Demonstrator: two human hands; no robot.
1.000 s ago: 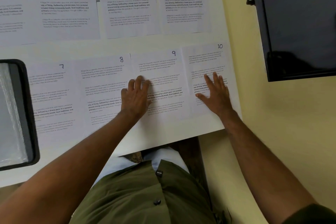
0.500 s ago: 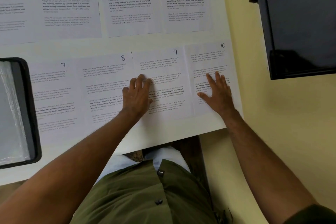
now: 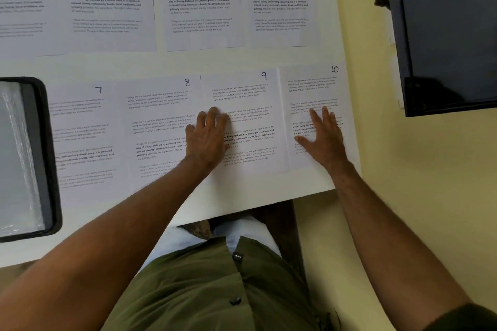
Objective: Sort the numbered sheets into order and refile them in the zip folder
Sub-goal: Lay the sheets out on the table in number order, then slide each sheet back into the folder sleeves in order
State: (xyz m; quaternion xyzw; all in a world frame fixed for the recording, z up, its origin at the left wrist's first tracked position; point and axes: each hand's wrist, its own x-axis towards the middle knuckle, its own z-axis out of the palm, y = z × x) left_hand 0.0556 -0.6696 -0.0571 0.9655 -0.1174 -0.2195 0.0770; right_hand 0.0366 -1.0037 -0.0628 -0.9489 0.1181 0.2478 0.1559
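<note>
A white table (image 3: 269, 196) with a smooth matte top fills most of the view; its right edge meets a pale yellow wall or floor surface (image 3: 403, 183), and a dark flat screen (image 3: 443, 29) with a cable at its left side sits at the upper right.

Eight printed sheets show on the table, in two rows. The far row (image 3: 201, 2) has four, their top edges cut off by the frame so no numbers can be read. The near row has four flat, rectangular white sheets of grey text with handwritten numbers in the top right corners: sheet 7 (image 3: 80, 137), sheet 8 (image 3: 158, 121), sheet 9 (image 3: 247, 105) and sheet 10 (image 3: 312, 86), side by side from left to right with edges touching or slightly overlapping.

The left hand (image 3: 205, 140) lies flat, fingers straight and together, pressing where sheets 8 and 9 meet. The right hand (image 3: 322, 137) lies flat on sheet 10, fingers spread, gripping nothing.

The zip folder (image 3: 27, 158) lies at the left edge, just beside sheet 7: one black rounded border around shiny clear plastic sleeves.

The person wears an olive button shirt (image 3: 215, 290).
</note>
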